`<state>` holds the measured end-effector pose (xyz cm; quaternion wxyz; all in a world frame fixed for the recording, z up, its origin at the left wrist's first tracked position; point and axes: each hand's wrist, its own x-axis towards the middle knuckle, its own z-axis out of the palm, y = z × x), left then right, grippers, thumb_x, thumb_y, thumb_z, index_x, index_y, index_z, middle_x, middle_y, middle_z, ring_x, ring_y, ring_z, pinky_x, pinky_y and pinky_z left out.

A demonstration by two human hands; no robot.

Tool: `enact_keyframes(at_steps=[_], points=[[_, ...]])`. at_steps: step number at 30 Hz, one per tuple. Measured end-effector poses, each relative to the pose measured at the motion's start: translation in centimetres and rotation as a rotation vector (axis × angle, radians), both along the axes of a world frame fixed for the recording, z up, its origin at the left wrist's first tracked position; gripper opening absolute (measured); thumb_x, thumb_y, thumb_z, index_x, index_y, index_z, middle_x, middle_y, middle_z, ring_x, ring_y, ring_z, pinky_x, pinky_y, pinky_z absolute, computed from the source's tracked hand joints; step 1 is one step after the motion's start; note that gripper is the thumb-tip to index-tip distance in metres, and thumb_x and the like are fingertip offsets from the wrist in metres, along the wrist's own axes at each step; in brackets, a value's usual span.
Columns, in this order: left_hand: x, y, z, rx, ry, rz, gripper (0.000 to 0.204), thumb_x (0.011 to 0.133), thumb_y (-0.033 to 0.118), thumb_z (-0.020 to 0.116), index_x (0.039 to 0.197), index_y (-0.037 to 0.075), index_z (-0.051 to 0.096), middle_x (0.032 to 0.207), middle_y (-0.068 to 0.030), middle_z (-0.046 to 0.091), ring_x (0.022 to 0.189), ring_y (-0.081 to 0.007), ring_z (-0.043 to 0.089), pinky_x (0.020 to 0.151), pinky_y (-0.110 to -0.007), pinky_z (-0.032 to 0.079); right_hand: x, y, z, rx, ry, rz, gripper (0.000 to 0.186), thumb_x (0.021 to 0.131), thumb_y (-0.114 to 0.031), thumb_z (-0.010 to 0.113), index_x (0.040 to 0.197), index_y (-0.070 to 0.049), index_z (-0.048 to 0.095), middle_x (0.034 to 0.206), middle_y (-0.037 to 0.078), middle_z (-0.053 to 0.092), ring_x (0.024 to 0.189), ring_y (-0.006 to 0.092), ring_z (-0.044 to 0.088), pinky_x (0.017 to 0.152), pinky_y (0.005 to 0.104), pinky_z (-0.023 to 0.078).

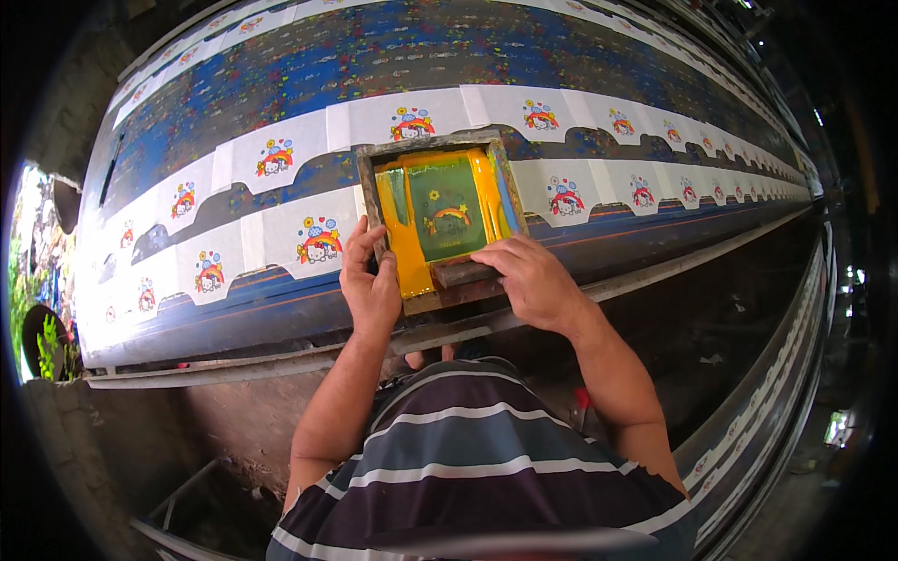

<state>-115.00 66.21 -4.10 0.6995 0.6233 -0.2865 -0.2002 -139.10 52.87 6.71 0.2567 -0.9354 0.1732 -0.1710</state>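
Note:
A wooden-framed printing screen (430, 144) lies at the near edge of the long table, over the near row of white cut pieces. Its green mesh (453, 192) carries a rainbow, flower and star pattern, with thick yellow ink (406, 248) along the left side and more at the right. My left hand (370, 285) grips the frame's left side, thumb and fingers around the wood. In my right hand (535, 283) is the end of a squeegee (461, 274), a dark wooden bar lying across the near end of the screen. The squeegee's lower edge is hidden.
White pieces (245, 234) printed with a cartoon cat and rainbow run in rows along the table (309, 70), whose blue-black top is spotted with ink. A rail (281, 371) edges its near side. Another table with printed pieces (748, 421) stands at the right, behind me.

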Motion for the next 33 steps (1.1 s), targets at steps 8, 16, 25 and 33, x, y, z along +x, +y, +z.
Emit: enact_keyframes(at_steps=[8,16,25,33], points=[[0.4,0.1,0.3,0.198,-0.198,0.003,0.023,0.099,-0.009,0.071,0.117,0.002,0.080,0.167,-0.0245,0.062,0.154,-0.0370,0.062,0.121,-0.043,0.052,1.5,-0.4,-3.3,-0.250,-0.145,-0.011,0.051,0.088,0.005,0.069,0.138,-0.003,0.076,0.132,0.013,0.077,0.126,0.0355,0.071,0.110,0.0492,0.058],[0.4,0.4,0.8,0.217,-0.168,0.002,0.021,0.099,-0.009,0.070,0.116,0.000,0.079,0.168,-0.0262,0.061,0.156,-0.0354,0.061,0.125,-0.043,0.049,6.3,-8.2,-4.6,-0.318,-0.146,-0.004,0.048,0.090,0.001,0.069,0.138,0.000,0.075,0.131,0.015,0.078,0.120,0.0359,0.071,0.110,0.0498,0.056],[0.0,0.6,0.8,0.205,-0.100,0.029,0.021,0.098,-0.010,0.069,0.113,-0.001,0.080,0.170,-0.0264,0.059,0.158,-0.0343,0.059,0.124,-0.043,0.049,9.9,-14.4,-4.2,-0.111,-0.154,0.100,0.047,0.094,0.008,0.064,0.138,-0.002,0.074,0.135,0.019,0.078,0.130,0.0429,0.069,0.116,0.0523,0.055],[0.0,0.5,1.0,0.242,-0.208,0.034,0.024,0.097,-0.011,0.068,0.113,0.001,0.081,0.168,-0.0255,0.061,0.158,-0.0369,0.059,0.126,-0.045,0.049,7.0,-10.7,-4.5,-0.256,-0.160,0.175,0.038,0.090,-0.002,0.069,0.127,-0.004,0.077,0.119,0.013,0.075,0.111,0.0364,0.071,0.101,0.0511,0.056]])
